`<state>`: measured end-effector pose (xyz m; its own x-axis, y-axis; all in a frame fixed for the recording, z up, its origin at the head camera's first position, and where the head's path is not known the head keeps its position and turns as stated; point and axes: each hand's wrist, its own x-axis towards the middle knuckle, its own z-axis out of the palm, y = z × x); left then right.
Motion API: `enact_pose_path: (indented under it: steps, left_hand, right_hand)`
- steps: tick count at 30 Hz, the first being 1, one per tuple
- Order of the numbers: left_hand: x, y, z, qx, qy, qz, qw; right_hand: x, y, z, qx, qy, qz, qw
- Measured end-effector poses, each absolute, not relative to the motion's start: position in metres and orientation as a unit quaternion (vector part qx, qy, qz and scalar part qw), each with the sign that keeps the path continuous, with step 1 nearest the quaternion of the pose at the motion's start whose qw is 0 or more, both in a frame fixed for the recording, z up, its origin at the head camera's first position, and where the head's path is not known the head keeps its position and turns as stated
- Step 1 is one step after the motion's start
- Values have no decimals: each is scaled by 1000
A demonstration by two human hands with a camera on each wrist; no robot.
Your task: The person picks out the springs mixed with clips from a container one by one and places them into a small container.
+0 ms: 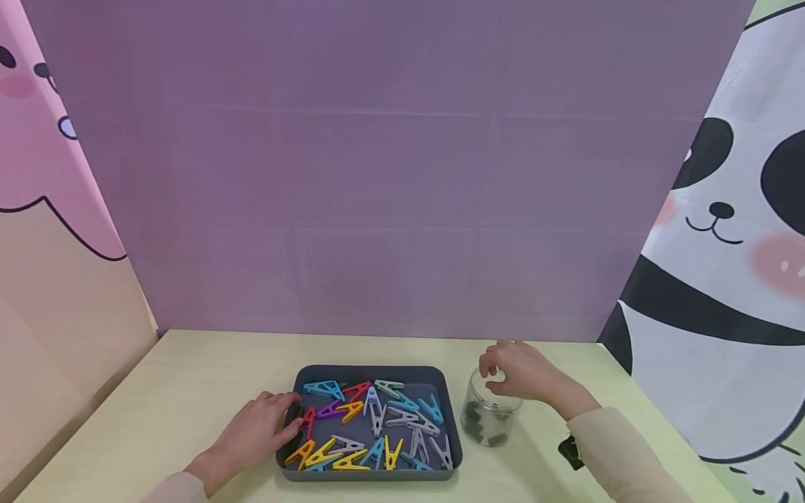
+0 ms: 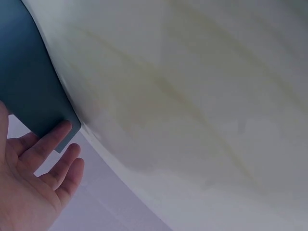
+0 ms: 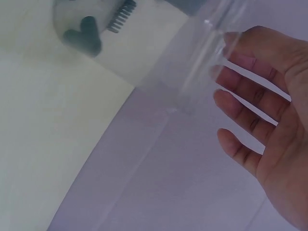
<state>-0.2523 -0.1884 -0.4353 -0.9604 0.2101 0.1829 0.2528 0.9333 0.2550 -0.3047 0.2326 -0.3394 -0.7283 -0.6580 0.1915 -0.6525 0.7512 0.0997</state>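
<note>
My left hand (image 1: 254, 427) touches the left edge of a dark grey tray (image 1: 371, 476), its index finger and thumb reaching over the rim. A small dark ridged piece (image 1: 300, 411) lies between those two fingertips, and I cannot tell whether they touch it. Seen in the left wrist view, the fingers lie loosely against the tray's outer wall (image 2: 33, 62). To the tray's right, my right hand (image 1: 525, 370) is over the mouth of a clear jar (image 1: 478, 402), fingers loosely bent, with nothing visible in them. Dark pieces, one comb-toothed (image 3: 121, 16), lie inside the jar.
Several plastic clothespins (image 1: 351, 461) in yellow, blue, red, purple, orange and grey lie spread across the tray. Pale tabletop (image 1: 220, 363) surrounds tray and jar. A purple sheet (image 1: 377, 209) rises behind the table. On the right wrist sits a small black device (image 1: 571, 453).
</note>
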Motion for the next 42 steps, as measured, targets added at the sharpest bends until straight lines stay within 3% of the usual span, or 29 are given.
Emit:
enact_pose_path:
  steps: [17, 42]
  left_hand:
    - [-249, -194, -431, -123, -978, -143, 85]
    - [-251, -196, -436, -127, -978, -154, 59]
  right_hand:
    - [-307, 188, -325, 398, -901, 8, 171]
    - [-340, 84, -359, 420, -899, 24, 123]
